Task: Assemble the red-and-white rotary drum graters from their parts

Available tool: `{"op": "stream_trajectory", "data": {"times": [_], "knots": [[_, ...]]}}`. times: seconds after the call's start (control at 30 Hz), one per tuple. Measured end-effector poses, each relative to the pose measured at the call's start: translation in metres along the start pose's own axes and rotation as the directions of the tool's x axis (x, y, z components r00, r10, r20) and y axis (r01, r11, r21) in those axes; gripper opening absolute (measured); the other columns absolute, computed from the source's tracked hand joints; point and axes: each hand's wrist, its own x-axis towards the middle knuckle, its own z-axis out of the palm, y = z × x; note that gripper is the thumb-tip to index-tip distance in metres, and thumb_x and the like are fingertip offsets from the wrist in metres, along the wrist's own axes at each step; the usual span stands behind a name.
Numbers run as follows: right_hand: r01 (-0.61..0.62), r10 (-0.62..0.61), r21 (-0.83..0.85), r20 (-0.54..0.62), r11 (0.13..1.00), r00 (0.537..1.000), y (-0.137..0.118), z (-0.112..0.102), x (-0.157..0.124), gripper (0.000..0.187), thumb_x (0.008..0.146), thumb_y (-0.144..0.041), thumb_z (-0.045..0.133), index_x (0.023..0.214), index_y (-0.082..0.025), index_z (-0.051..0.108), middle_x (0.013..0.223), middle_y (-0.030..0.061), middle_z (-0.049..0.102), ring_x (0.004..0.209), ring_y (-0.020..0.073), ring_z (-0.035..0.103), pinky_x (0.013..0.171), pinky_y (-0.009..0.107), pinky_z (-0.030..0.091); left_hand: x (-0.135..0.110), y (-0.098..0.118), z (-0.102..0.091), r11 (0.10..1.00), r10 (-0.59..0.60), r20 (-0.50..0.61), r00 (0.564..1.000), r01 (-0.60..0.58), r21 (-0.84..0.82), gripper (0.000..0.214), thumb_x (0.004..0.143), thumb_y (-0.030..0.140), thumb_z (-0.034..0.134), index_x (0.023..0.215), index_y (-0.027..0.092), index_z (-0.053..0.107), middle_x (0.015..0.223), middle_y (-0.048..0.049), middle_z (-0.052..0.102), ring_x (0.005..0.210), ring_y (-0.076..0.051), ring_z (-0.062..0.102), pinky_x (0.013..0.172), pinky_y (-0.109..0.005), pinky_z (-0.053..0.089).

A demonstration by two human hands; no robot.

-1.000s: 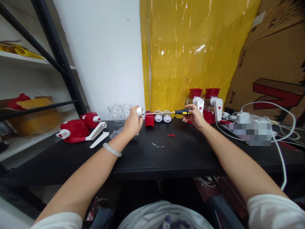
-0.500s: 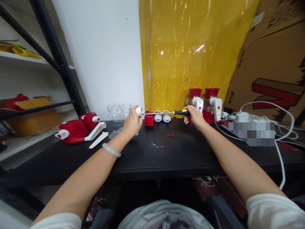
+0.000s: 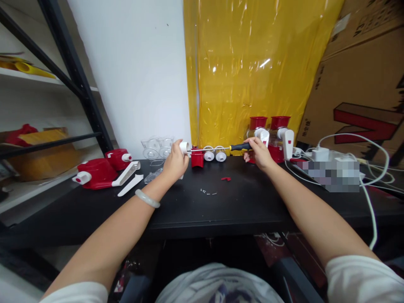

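The left hand (image 3: 176,162) pinches a white cylindrical part (image 3: 184,147) above the table (image 3: 176,210); the right hand's grip closes round the handle of a screwdriver (image 3: 240,147), its tip at that part. The screwing looks unfinished: small screw-like pieces (image 3: 214,193) lie loose nearer. Two red-and-white machines (image 3: 285,141) stand seemingly whole at far right; red housings (image 3: 100,172) and clear parts (image 3: 152,152) sit separate at left.

Black desk (image 3: 189,210) below the hands (image 3: 175,162). Beyond them: white wall surface (image 3: 135,75), then glossy yellow sheeting (image 3: 227,84), bright glints (image 3: 265,63). Left of hands: black-framed shelving (image 3: 78,86). Right: large printed cardboard (image 3: 350,84).
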Motion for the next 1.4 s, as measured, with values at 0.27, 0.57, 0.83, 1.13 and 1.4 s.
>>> {"op": "stream_trajectory", "data": {"times": [0.27,0.57,0.83,1.13,1.4], "knots": [[0.001,-0.001,0.052,0.004,0.999,1.000,0.0017,-0.0018,0.0016,0.035,0.079,-0.058,0.050,0.091,-0.024,0.047,0.052,-0.0042,0.056,0.041,0.0149,0.057,0.039,0.025,0.042,-0.0002,0.0024,-0.0003,1.000,-0.010,0.021,1.000,0.010,0.011,0.062,0.082,0.014,0.048,0.140,0.007,0.025,0.136,-0.0260,0.043,0.123,-0.034,0.051,0.100,-0.048,0.044],[0.009,-0.007,0.044,-0.037,0.999,0.999,0.0024,-0.0035,0.0032,0.032,0.077,-0.054,0.056,0.092,-0.026,0.047,0.052,-0.0049,0.054,0.042,0.0161,0.055,0.039,0.028,0.042,-0.0010,0.0039,-0.0006,1.000,0.003,0.017,1.000,-0.003,-0.014,0.060,0.081,0.013,0.049,0.138,0.009,0.028,0.132,-0.0231,0.046,0.123,-0.032,0.051,0.102,-0.047,0.043],[-0.003,0.003,-0.008,-0.023,1.000,1.000,0.0017,-0.0005,0.0004,0.038,0.080,-0.060,0.048,0.091,-0.024,0.050,0.047,-0.0044,0.051,0.037,0.0161,0.051,0.037,0.027,0.038,-0.0006,0.0020,0.0005,0.999,0.031,-0.045,0.998,-0.032,-0.022,0.060,0.080,0.013,0.051,0.135,0.010,0.029,0.130,-0.0214,0.045,0.123,-0.032,0.050,0.104,-0.048,0.042],[-0.015,0.017,0.033,-0.075,0.999,0.997,0.0034,-0.0034,0.0061,0.031,0.074,-0.045,0.054,0.097,-0.027,0.042,0.058,-0.0058,0.053,0.044,0.0157,0.056,0.044,0.028,0.043,-0.0038,0.0068,0.0012,0.999,0.033,-0.071,0.997,-0.036,-0.039,0.077,0.072,0.013,0.057,0.139,0.011,0.020,0.133,-0.0224,0.038,0.126,-0.034,0.045,0.105,-0.049,0.042],[0.042,-0.035,0.046,-0.142,0.998,0.989,0.0058,-0.0042,0.0072,0.044,0.073,-0.062,0.063,0.090,-0.026,0.046,0.051,-0.0068,0.053,0.038,0.0129,0.053,0.039,0.025,0.041,-0.0034,0.0052,0.0022,0.987,0.149,-0.048,0.988,-0.151,-0.061,0.086,0.073,0.007,0.053,0.144,0.006,0.005,0.143,-0.0274,0.024,0.137,-0.038,0.028,0.110,-0.053,0.035]]}}
